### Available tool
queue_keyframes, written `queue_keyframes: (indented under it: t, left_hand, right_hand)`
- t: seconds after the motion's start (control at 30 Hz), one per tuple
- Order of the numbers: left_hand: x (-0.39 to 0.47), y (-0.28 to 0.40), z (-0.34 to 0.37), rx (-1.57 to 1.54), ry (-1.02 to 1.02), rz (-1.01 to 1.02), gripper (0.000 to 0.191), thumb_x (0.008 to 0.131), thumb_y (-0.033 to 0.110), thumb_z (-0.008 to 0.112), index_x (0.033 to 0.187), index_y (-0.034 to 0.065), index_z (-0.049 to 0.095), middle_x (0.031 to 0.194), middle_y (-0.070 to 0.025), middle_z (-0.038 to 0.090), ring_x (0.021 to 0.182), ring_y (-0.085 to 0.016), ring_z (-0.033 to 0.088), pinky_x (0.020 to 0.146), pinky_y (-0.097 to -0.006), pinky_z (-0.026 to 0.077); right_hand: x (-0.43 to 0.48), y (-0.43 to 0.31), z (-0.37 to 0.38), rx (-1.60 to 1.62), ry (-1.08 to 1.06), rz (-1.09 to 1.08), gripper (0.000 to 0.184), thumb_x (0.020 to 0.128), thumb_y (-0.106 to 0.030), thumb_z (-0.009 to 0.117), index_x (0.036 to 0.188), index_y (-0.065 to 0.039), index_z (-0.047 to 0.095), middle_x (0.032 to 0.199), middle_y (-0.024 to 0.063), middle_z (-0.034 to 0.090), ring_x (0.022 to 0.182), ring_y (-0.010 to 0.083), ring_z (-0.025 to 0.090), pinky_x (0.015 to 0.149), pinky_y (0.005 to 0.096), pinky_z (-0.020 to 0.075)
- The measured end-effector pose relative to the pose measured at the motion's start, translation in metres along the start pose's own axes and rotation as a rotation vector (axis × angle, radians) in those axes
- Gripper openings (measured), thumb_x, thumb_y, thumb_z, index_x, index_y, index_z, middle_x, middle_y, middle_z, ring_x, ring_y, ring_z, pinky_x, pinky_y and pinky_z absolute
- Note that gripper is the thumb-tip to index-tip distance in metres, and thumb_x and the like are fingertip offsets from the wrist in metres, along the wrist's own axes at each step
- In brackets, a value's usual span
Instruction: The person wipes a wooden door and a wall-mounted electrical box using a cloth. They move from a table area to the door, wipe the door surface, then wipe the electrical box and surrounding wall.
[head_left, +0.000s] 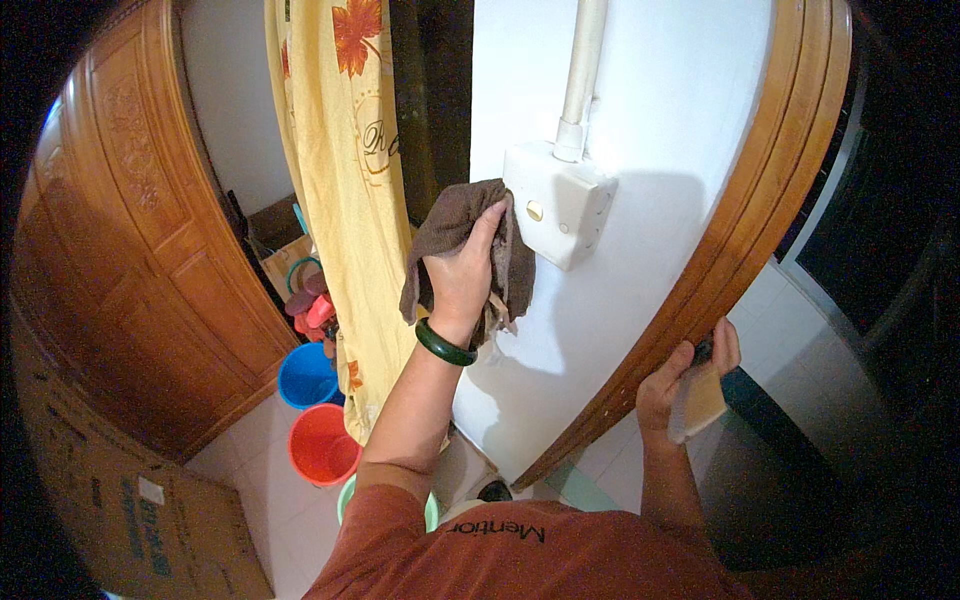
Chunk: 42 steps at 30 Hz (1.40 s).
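My left hand (465, 277) grips a crumpled brown cloth (457, 217), its thumb pressed over the folds. The cloth is right at the left side of a white wall switch box (559, 202); whether it touches the box I cannot tell. A pale conduit (583, 75) runs up from the box along the white wall (660, 97). Low on the right, my right hand (664, 382) holds a flat, pale yellowish block-like object (697, 405) with a dark part near the fingertips. That hand is close to the wooden door frame (720, 255).
A yellow leaf-print curtain (330, 150) hangs left of the wall. Below it stand a blue bucket (300, 375), a red bucket (319, 450) and a partly hidden green basin (431, 514). A carved wooden door (142, 225) and a cardboard box (187, 525) are at far left.
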<state>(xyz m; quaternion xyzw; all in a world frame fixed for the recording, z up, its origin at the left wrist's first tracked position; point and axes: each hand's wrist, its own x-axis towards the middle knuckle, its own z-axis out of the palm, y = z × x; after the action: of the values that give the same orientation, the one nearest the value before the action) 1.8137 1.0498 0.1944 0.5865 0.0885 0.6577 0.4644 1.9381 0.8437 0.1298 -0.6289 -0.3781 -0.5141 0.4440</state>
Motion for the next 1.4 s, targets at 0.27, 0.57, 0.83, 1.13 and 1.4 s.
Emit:
queue_keyframes:
  t: [0.27,0.57,0.83,1.13,1.4]
  left_hand:
    - [0.001,0.012,0.013,-0.14,0.043,-0.111,0.015,0.087,0.013,0.063,0.086,-0.0014,0.062,0.081,-0.0014,0.06,0.075,-0.009,0.053,0.069,-0.026,0.045]
    - [0.011,-0.002,0.003,-0.032,0.047,-0.278,0.025,0.089,0.02,0.061,0.094,-0.0043,0.063,0.088,-0.007,0.064,0.082,-0.013,0.057,0.074,-0.0287,0.047]
    - [0.004,0.002,0.007,-0.184,0.013,-0.19,0.025,0.086,0.018,0.068,0.1,-0.0016,0.065,0.094,-0.0044,0.066,0.083,-0.011,0.058,0.075,-0.0266,0.047]
    - [0.023,0.0,-0.012,-0.103,-0.175,-0.153,0.018,0.087,0.013,0.065,0.099,-0.0011,0.066,0.09,-0.0027,0.066,0.08,-0.01,0.059,0.072,-0.0249,0.048]
    - [0.02,0.002,-0.007,-0.277,-0.119,-0.35,0.021,0.084,0.017,0.07,0.098,0.0013,0.065,0.092,-0.0044,0.065,0.079,-0.011,0.059,0.071,-0.0252,0.049]
  right_hand:
    - [-0.003,0.004,0.007,0.093,0.065,0.046,0.039,0.097,-0.019,0.043,0.127,0.005,0.038,0.124,0.0243,0.041,0.113,0.0367,0.043,0.101,0.0466,0.0332]
    - [-0.002,0.007,0.02,0.109,0.073,0.036,0.04,0.098,-0.022,0.043,0.127,0.005,0.038,0.124,0.0239,0.041,0.113,0.0353,0.041,0.101,0.0459,0.032]
    - [-0.003,0.011,0.021,0.167,0.089,0.04,0.041,0.098,-0.024,0.042,0.127,0.005,0.038,0.122,0.0234,0.041,0.112,0.0344,0.042,0.1,0.0454,0.0324]
    - [0.001,0.009,0.02,0.122,0.077,0.014,0.04,0.098,-0.021,0.041,0.128,0.006,0.037,0.122,0.024,0.042,0.112,0.0357,0.042,0.101,0.0458,0.0318]
    - [0.0,0.011,0.019,0.081,0.066,0.01,0.039,0.097,-0.018,0.042,0.127,0.006,0.038,0.122,0.0248,0.042,0.112,0.0359,0.042,0.1,0.0462,0.032]
